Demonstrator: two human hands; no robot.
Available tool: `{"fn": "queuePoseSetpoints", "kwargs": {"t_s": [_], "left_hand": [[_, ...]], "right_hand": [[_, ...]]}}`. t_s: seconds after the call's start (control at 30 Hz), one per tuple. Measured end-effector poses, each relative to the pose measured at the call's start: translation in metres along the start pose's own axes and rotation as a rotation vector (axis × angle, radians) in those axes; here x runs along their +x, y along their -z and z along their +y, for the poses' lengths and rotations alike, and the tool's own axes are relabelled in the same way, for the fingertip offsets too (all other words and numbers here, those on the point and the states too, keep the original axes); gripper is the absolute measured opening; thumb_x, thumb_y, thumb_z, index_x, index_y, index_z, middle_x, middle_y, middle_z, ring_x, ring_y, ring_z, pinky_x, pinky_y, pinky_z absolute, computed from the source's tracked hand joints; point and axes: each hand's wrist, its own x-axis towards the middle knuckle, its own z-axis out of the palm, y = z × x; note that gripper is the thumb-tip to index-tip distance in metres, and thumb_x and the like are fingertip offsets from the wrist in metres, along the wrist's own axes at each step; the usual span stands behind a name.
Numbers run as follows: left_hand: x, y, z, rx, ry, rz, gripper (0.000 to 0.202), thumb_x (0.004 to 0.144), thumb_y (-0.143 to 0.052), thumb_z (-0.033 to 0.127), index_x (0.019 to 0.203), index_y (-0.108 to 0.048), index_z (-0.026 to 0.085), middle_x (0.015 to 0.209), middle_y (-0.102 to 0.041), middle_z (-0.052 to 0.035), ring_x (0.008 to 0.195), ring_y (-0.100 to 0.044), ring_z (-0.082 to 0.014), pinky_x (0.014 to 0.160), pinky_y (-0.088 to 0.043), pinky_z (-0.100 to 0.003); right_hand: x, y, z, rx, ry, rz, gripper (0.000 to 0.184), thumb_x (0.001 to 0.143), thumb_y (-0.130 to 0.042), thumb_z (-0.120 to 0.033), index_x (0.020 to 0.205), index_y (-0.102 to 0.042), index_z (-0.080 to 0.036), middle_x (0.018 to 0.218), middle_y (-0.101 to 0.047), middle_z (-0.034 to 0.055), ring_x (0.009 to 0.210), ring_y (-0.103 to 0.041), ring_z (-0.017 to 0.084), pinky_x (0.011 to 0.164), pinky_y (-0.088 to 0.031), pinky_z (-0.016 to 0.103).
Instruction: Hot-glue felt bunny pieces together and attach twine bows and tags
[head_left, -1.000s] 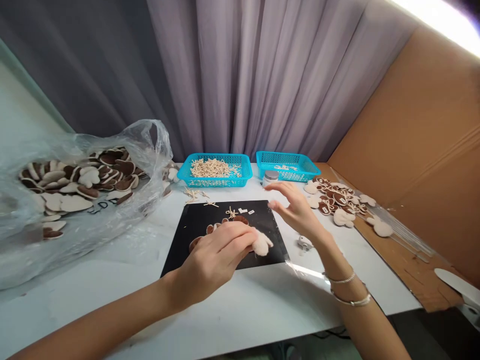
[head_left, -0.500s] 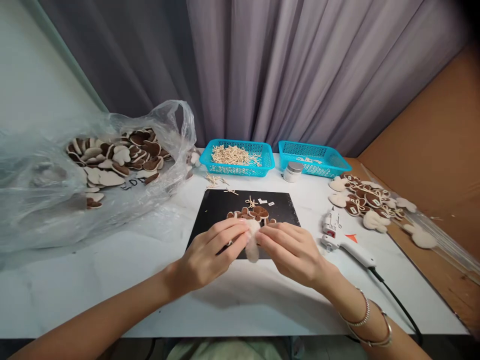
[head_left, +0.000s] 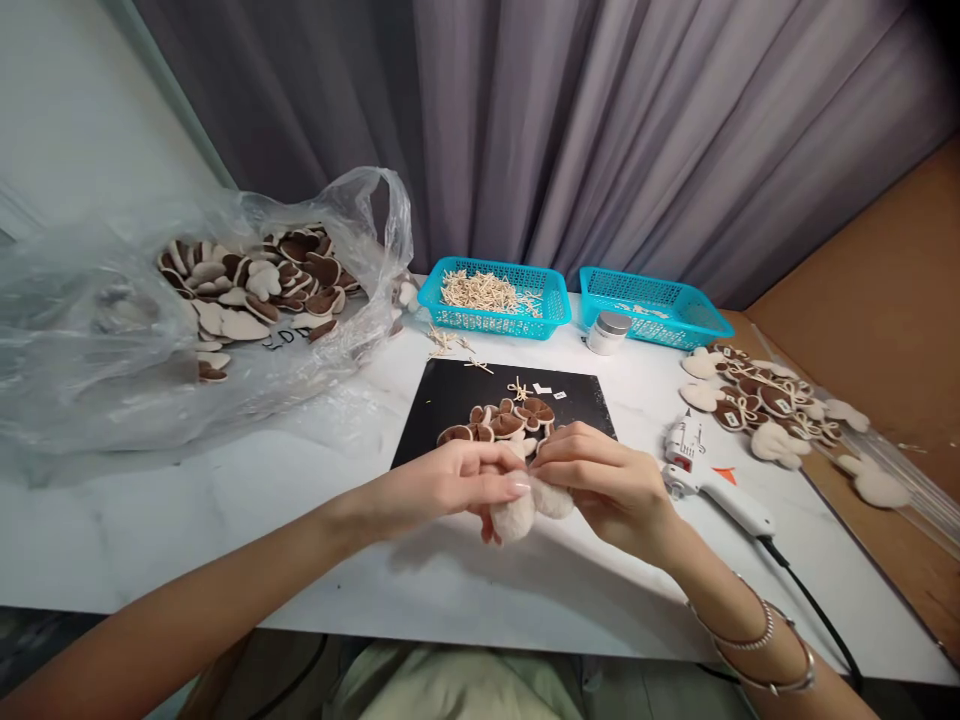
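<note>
Both hands meet over the near edge of a black mat (head_left: 450,395). My left hand (head_left: 457,485) and my right hand (head_left: 600,485) together pinch a cream fluffy paw-shaped piece (head_left: 525,512), which hangs between the fingertips just above the white table. Just behind the hands, on the mat, lies a small cluster of brown and cream paw pieces (head_left: 502,420). A tiny cream bow (head_left: 517,388) and two small white tags lie further back on the mat.
A clear plastic bag (head_left: 150,330) full of paw pieces fills the left. Two blue baskets (head_left: 495,297) (head_left: 649,307) and a small jar (head_left: 607,332) stand at the back. A white glue gun (head_left: 712,480) with its cord lies right of my hands; finished pieces (head_left: 757,410) sit on brown cardboard.
My right hand came in from the right and joined the left on the fluffy piece. Both hands then drew it nearer, off the mat's front edge. The camera view shifted right and down.
</note>
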Motion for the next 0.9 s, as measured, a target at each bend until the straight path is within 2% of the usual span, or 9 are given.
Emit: {"fn": "queuePoseSetpoints", "kwargs": {"t_s": [0.07,0.13,0.2,0.27,0.37,0.5,0.63,0.73,0.9], "left_hand": [[0.002,0.000,-0.002,-0.029,-0.015,0.000,0.024,0.080,-0.062,0.033,0.091,-0.060,0.012,0.070,-0.061,-0.0016,0.060,-0.057,-0.0101,0.057,-0.045,-0.022],[0.003,0.000,-0.004,-0.049,-0.068,0.054,0.025,0.079,-0.064,0.032,0.093,-0.060,0.012,0.072,-0.062,-0.0027,0.060,-0.058,-0.0104,0.056,-0.046,-0.022],[0.004,-0.001,-0.006,-0.040,-0.104,0.122,0.027,0.078,-0.065,0.031,0.096,-0.059,0.011,0.074,-0.064,-0.0039,0.061,-0.059,-0.0111,0.058,-0.047,-0.024],[0.005,-0.003,-0.006,-0.026,-0.112,0.176,0.026,0.077,-0.066,0.029,0.095,-0.058,0.011,0.075,-0.065,-0.0044,0.061,-0.060,-0.0119,0.059,-0.049,-0.025],[0.007,-0.008,-0.006,-0.019,-0.122,0.232,0.025,0.076,-0.067,0.026,0.093,-0.056,0.011,0.076,-0.066,-0.0047,0.065,-0.064,-0.0145,0.059,-0.051,-0.026],[0.008,-0.012,-0.009,-0.011,-0.139,0.234,0.029,0.076,-0.066,0.023,0.100,-0.053,0.013,0.081,-0.068,-0.0054,0.072,-0.067,-0.0175,0.060,-0.051,-0.025],[0.007,-0.012,-0.011,-0.006,-0.158,0.267,0.037,0.078,-0.064,0.024,0.110,-0.047,0.015,0.081,-0.068,-0.0056,0.073,-0.067,-0.0183,0.059,-0.053,-0.027],[0.006,-0.012,-0.012,-0.002,-0.192,0.312,0.033,0.078,-0.063,0.023,0.106,-0.047,0.014,0.080,-0.068,-0.0051,0.076,-0.066,-0.0179,0.060,-0.054,-0.026],[0.006,-0.014,-0.014,-0.012,-0.247,0.308,0.023,0.081,-0.060,0.022,0.098,-0.045,0.016,0.081,-0.069,-0.0045,0.077,-0.068,-0.0189,0.058,-0.055,-0.025]], "right_hand": [[0.001,0.000,0.000,0.054,-0.128,-0.002,0.024,0.085,-0.045,-0.005,0.100,-0.059,-0.019,0.090,-0.065,0.0078,0.084,-0.060,0.017,0.068,-0.051,0.032],[0.002,0.000,-0.001,0.139,-0.329,0.050,0.021,0.087,-0.047,-0.011,0.104,-0.057,-0.020,0.095,-0.063,0.0069,0.081,-0.060,0.015,0.064,-0.052,0.028],[0.003,0.001,-0.002,0.234,-0.513,0.108,0.016,0.090,-0.046,-0.018,0.101,-0.057,-0.020,0.092,-0.063,0.0050,0.071,-0.059,0.012,0.059,-0.051,0.025],[0.004,0.001,-0.003,0.280,-0.589,0.157,0.011,0.090,-0.048,-0.022,0.093,-0.058,-0.020,0.085,-0.061,0.0028,0.065,-0.057,0.010,0.058,-0.051,0.024],[0.003,0.000,-0.006,0.216,-0.503,0.196,0.006,0.086,-0.055,-0.019,0.091,-0.059,-0.020,0.086,-0.059,0.0033,0.076,-0.058,0.013,0.062,-0.051,0.026],[0.001,-0.005,-0.008,0.084,-0.358,0.171,0.017,0.083,-0.056,-0.010,0.097,-0.058,-0.019,0.096,-0.056,0.0064,0.084,-0.057,0.015,0.063,-0.052,0.029],[-0.001,-0.010,-0.007,0.103,-0.363,0.158,0.025,0.082,-0.052,-0.004,0.103,-0.054,-0.018,0.102,-0.054,0.0085,0.092,-0.057,0.017,0.065,-0.054,0.030],[-0.001,-0.013,-0.009,0.121,-0.361,0.168,0.024,0.083,-0.050,-0.002,0.100,-0.053,-0.018,0.107,-0.054,0.0094,0.094,-0.058,0.017,0.067,-0.055,0.030],[0.000,-0.018,-0.013,0.036,-0.288,0.162,0.025,0.082,-0.050,-0.001,0.102,-0.055,-0.017,0.110,-0.055,0.0109,0.099,-0.057,0.018,0.070,-0.056,0.029]]}}
